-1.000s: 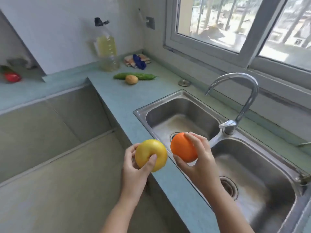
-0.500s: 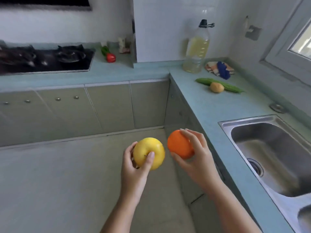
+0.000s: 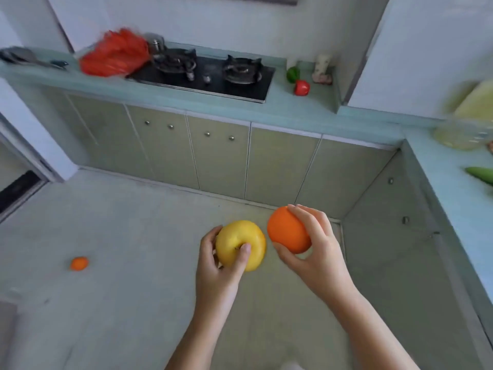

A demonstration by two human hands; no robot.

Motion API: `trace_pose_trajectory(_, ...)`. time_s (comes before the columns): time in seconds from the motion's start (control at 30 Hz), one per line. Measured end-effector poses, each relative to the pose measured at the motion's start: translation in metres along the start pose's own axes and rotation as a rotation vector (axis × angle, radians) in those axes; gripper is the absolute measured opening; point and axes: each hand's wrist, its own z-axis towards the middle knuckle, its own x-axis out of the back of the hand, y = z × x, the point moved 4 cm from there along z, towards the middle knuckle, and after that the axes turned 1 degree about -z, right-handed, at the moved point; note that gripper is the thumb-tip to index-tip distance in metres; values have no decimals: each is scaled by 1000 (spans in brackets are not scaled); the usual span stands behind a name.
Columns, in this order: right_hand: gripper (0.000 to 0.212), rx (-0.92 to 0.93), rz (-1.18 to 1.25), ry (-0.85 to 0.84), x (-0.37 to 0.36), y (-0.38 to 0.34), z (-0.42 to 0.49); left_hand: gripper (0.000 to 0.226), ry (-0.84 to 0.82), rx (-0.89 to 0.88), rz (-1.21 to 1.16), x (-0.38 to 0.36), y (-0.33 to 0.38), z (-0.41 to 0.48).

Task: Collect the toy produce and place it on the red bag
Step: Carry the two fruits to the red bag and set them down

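A: Surroundings, head view?

B: Red bag (image 3: 114, 53) at 11 o'clock, crumpled and blurred, lying on the teal counter (image 3: 280, 106). Its right edge meets the left end of the black hob (image 3: 205, 76). Dark utensils (image 3: 24, 56) at 10 o'clock, left of the bag, are too smeared to name. At 1 o'clock on the same counter is a green toy vegetable (image 3: 292, 74), with a red toy vegetable (image 3: 301, 87) just beside it at its 5 o'clock. A pale figurine (image 3: 322, 69) stands near them by the wall.

A: Right side?

B: At 3 o'clock, a blurred oil bottle (image 3: 469, 116) on the side counter (image 3: 440, 166). The tip of a green cucumber (image 3: 480, 174) lies below it at the frame edge.

A: Floor, and the path to the bag?

B: Small orange fruit (image 3: 79, 263) at 8 o'clock on the floor (image 3: 120, 231), well apart from both hands. Between the hands and the bag lie the floor, then the row of cabinet doors (image 3: 218, 156) under the counter.

A: Hands?

B: Both are raised at about 6 o'clock, forearms entering from the bottom edge. The left hand (image 3: 216, 265) grasps the yellow apple (image 3: 234, 236), thumb laid across the front by the stem dimple, fingers (image 3: 209, 239) curled round its left side. The right hand (image 3: 317, 252) grasps the orange (image 3: 286, 228), thumb beneath, fingers wrapped over the top and right side.

A: Relation of the two fruits?

B: The orange sits at the apple's 2 o'clock, just beside it, with a narrow gap showing. Both are held above the floor, well apart from the bag.
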Motion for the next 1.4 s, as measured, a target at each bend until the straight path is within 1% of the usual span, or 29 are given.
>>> trace_pose_trajectory(0.07,59,32,24,-46,-23,-4,19,65,53,18,4,17,-3,18)
trace_pose_trajectory(0.17,58,61,37,-93,-54,-6,50,72,121,23,3,35,-7,50)
trace_pose_trajectory(0.23,58,80,45,-116,-75,-6,77,72,147,25,-2,43,-6,76)
trace_pose_trajectory(0.4,59,117,105,-185,-134,-8,166,62,225,15,13,64,6,163)
trace_pose_trajectory(0.57,61,181,177,-219,-181,-24,263,51,324,-1,61,87,36,253)
trace_pose_trajectory(0.67,61,220,199,-264,-207,-31,310,52,378,-14,91,98,49,300)
trace_pose_trajectory(0.83,60,234,220,-341,-251,-39,361,43,476,12,120,120,53,349)
trace_pose_trajectory(0.93,59,241,234,-374,-277,-44,383,42,527,45,135,136,50,371)
trace_pose_trajectory(1.2,61,227,221,-405,-352,-59,441,45,557,116,101,189,36,444)
trace_pose_trajectory(1.4,63,243,195,-391,-429,-102,507,44,545,96,72,260,45,534)
